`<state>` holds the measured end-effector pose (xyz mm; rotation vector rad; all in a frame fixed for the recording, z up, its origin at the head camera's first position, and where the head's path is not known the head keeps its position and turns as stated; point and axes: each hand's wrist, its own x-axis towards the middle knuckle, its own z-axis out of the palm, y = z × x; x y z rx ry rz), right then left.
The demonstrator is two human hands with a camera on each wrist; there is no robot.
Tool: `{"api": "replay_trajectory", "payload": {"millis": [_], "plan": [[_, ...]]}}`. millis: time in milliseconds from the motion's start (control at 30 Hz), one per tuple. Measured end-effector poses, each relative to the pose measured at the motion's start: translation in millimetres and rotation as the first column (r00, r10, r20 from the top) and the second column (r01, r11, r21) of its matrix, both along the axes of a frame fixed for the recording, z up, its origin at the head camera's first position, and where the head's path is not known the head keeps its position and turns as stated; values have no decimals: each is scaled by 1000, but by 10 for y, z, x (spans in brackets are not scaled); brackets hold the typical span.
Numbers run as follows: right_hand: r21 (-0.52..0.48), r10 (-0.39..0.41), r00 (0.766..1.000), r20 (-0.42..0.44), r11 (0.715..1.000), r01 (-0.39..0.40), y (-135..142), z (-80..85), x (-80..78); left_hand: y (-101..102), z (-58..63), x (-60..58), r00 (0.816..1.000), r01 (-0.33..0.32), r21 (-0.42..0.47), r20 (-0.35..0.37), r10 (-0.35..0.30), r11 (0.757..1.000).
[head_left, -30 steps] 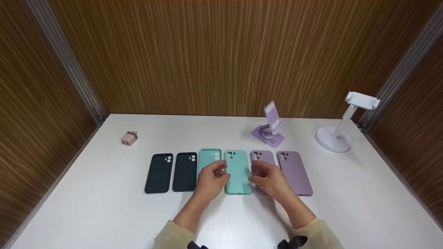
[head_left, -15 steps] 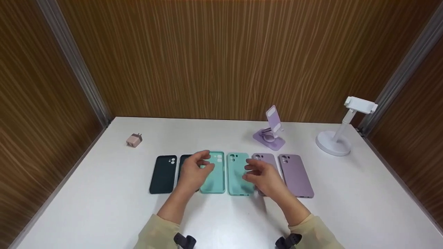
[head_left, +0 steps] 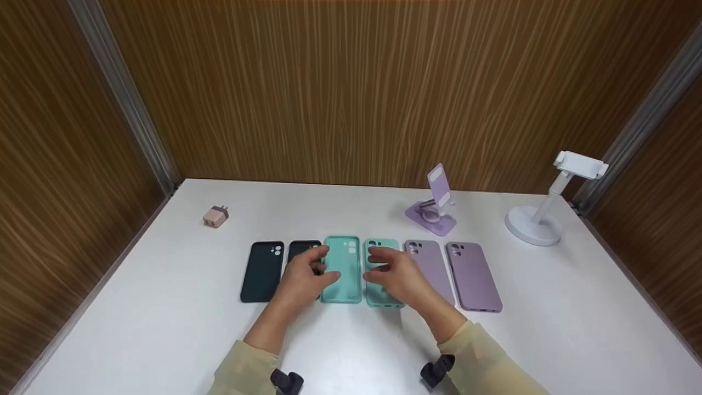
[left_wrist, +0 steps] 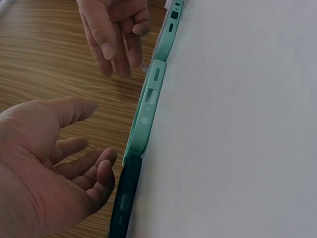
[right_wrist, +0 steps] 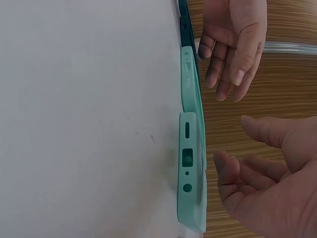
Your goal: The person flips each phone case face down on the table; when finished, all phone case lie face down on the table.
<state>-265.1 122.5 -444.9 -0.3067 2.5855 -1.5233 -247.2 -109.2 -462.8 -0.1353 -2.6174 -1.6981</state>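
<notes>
White smooth table (head_left: 137,329): fills our lower frame.
Row of six flat rectangular phone cases, probably soft plastic (head_left: 348,282): mid-frame; dark, mint, mauve, left to right.
Bare left hand (head_left: 300,281): hovers centre-left; fingers parted, holding nothing.
Bare right hand (head_left: 399,275): hovers near centre, likewise.
Technique: we'd best lower evenly, touch edges only, sparing neighbours.

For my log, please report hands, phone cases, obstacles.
Left hand empty, above inner dark phone case. Right hand empty, above right mint phone case. Six cases in row. No obstruction visible.
</notes>
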Motion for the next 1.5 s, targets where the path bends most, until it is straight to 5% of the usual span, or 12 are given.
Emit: {"api": "replay_trajectory", "payload": {"millis": [367, 1500], "plan": [[46, 22, 1000, 14, 999, -23, -74, -60, -50, -48, -45, 9, 998, 47, -97, 33, -44, 994], [95, 93, 994, 57, 991, -98, -78, -77, -103, -68, -45, 18, 993, 114, -178, 45, -108, 977]]}}
